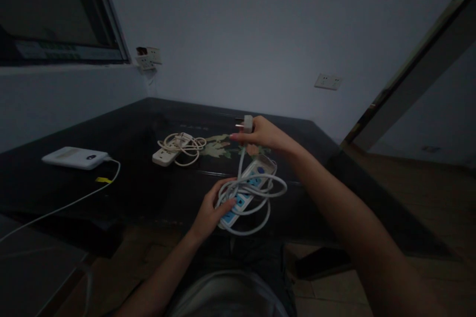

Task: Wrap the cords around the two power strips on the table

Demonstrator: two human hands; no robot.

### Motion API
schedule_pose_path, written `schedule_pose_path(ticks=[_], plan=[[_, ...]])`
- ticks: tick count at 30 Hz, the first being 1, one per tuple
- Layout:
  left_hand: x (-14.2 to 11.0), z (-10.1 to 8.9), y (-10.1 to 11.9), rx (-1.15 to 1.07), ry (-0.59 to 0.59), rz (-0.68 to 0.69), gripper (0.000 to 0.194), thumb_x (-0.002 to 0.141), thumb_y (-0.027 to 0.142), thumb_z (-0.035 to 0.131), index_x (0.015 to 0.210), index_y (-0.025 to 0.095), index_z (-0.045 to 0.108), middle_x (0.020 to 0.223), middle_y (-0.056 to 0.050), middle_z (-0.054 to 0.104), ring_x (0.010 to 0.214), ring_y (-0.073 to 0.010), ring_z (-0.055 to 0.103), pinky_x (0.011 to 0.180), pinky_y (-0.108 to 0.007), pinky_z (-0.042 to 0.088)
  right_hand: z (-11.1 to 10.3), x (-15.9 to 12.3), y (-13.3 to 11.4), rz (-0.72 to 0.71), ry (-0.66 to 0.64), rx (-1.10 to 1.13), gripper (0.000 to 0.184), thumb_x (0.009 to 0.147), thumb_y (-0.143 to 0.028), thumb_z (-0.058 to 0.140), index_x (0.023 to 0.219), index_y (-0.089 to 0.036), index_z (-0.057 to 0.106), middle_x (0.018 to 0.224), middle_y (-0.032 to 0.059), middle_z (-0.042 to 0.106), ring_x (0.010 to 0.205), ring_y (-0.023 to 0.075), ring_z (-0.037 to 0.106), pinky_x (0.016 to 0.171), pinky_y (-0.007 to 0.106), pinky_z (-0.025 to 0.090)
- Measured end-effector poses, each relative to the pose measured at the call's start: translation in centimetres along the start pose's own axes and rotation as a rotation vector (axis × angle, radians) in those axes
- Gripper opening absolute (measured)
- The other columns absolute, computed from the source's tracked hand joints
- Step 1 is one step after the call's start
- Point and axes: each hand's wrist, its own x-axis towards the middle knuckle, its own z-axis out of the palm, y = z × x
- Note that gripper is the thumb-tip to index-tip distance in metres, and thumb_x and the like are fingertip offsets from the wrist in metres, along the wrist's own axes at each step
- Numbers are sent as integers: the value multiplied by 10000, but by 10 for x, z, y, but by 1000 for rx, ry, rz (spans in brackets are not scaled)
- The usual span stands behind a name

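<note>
My left hand [212, 210] grips a white power strip [243, 197] with blue sockets, near the front edge of the dark table. Its white cord [277, 185] is looped around the strip in loose coils. Above the far end of the strip, my right hand [266, 134] holds the plug [248, 124] of that cord, prongs pointing left. From the plug the cord runs down into the coils. Further left on the table lies a second, cream power strip [163, 157], wrapped in its own cord, touched by neither hand.
A white power bank [74, 157] with a cable [119, 171] lies on the left of the black table [137, 121], beside a yellow tag [103, 180]. Wall sockets [327, 81] are on the back wall, with others [147, 62] in the corner, one hanging loose.
</note>
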Motion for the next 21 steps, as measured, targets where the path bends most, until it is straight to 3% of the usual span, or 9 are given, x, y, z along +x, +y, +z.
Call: schedule_pose_path(ticks=[4, 9, 15, 21], plan=[[-2, 0, 5, 13, -56, 22, 468, 743, 333, 701, 1166, 173, 581, 1141, -77, 659, 1042, -248, 611, 904, -310, 461, -9, -10, 32, 145, 3, 72, 388, 735, -489, 642, 558, -159, 538, 491, -37, 459, 462, 69, 350, 463, 238, 245], [-7, 3, 4, -11, -53, 33, 503, 717, 359, 720, 1160, 165, 583, 1140, -98, 659, 1040, -267, 615, 903, -330, 468, 3, -19, 70, 260, 33, 211, 418, 703, -556, 640, 615, -160, 537, 524, -42, 463, 482, 79, 383, 479, 237, 285], [-11, 0, -1, -54, -42, 89, 491, 739, 383, 699, 1177, 190, 592, 1144, -81, 650, 1048, -258, 600, 894, -306, 463, 32, -34, 110, 328, 201, 397, 370, 690, -526, 640, 757, -175, 544, 563, -48, 485, 484, 97, 439, 493, 239, 366], [-10, -1, -2, -77, -40, 99, 470, 764, 388, 679, 1182, 193, 593, 1148, -71, 645, 1058, -254, 590, 882, -286, 460, 71, -48, 128, 282, 241, 280, 267, 767, -432, 554, 774, -172, 612, 668, 46, 623, 664, 194, 606, 626, 313, 482]])
